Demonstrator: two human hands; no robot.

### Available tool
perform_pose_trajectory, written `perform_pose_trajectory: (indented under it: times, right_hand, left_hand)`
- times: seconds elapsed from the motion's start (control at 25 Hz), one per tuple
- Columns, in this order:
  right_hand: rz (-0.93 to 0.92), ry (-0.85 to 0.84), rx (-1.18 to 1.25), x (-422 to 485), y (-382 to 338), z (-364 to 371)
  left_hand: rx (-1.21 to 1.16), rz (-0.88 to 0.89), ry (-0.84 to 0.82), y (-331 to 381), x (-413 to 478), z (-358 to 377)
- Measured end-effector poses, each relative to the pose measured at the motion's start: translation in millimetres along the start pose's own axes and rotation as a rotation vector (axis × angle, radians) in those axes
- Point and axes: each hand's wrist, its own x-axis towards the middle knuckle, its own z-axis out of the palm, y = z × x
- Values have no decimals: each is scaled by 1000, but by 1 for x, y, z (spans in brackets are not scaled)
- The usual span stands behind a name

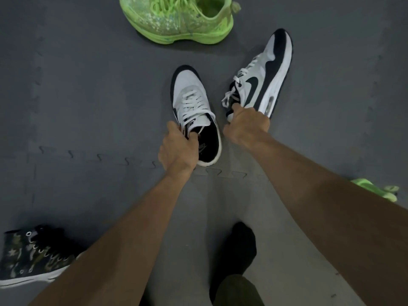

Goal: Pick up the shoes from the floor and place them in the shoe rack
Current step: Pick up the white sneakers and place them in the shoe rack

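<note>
1. The left hand (176,146) is clenched on the left white sneaker (194,111), its fingers hooked over the tongue and collar at the shoe's opening.
2. That sneaker points away from the person, toe up in the picture, with its heel nearest the wrist. Whether its sole rests on the floor (77,96) or is just off it cannot be told.
3. The right hand (247,124) is closed around the heel end of the right white sneaker (262,78), the thumb pressing near the laces.
4. This second sneaker is tilted onto its side, so the dark swoosh and white sole face the camera; its toe points up and to the right.
5. The two white sneakers are near each other but apart, with a strip of bare floor between them.
6. A bright green sneaker (178,18) stands on the floor beyond both hands, well apart from them, partly cut off by the top edge.
7. A second green shoe (375,191) shows only a small part at the right, behind the right forearm.
8. A camouflage high-top shoe (33,259) sits at the lower left, just beside the left forearm.
9. The floor is made of dark grey interlocking foam mats.
10. A foot in a black sock (240,246) stands on the floor between the two arms.
</note>
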Motion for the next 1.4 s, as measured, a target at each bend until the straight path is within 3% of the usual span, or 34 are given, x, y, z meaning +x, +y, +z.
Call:
perform_pose_trajectory:
  times: [0.2,0.32,0.44,0.56,0.68,0.76,0.84,0.92,1.16,1.4]
  right_hand:
    - [90,148,252,-12,20,7]
    - [44,214,429,-41,48,19]
    - [-28,91,448,-71,60,39]
    - [39,-27,335,-86,62,47]
    - [154,79,255,-85,52,35]
    - [171,84,448,-77,39,31]
    - [202,-73,762,-67,25,31]
    - [247,-202,898,-60,12,37]
    - [244,125,582,-58,-24,56]
    - [44,152,505,-110,-61,23]
  left_hand:
    - [-50,-114,-197,-9,-2,-1]
    - [-81,-114,-178,-13,-6,0]
    - [-93,-92,-160,-13,-14,-3]
    - [-43,-53,-169,-14,-15,-5]
    - [-19,10,-191,-14,-17,-7]
    - [-2,83,-168,-11,-22,-7]
    - [-38,114,-160,-10,-24,-4]
    - [-154,90,-192,-8,-20,-1]
    - [-267,34,-182,-18,-19,-4]
    - [-440,-185,-52,-49,-41,-64]
